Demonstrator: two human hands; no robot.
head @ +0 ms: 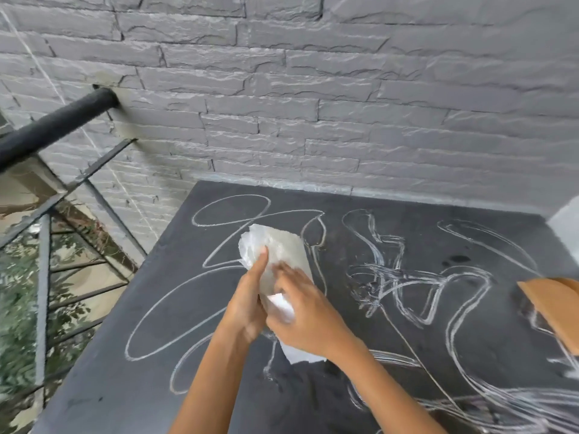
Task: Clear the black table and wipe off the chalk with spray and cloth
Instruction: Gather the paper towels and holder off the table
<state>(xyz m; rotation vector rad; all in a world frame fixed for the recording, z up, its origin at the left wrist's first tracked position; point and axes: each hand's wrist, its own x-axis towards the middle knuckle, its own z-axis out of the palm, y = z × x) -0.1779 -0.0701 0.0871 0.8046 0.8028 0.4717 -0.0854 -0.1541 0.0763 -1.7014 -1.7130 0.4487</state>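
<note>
Head view shows both hands gripping a crumpled white cloth [275, 249] above the black counter [313, 402]: the left hand [247, 303] closed around its left side, the right hand [308, 317] pinching its lower folds. White chalk scribbles [391, 277] cover the counter, and a tan board [554, 308] lies at its right edge beside the grey stone wall [313, 104].

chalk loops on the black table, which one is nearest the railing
The big oval chalk loop at the left, beside the black metal railing; the other scribbles lie further right.
</note>
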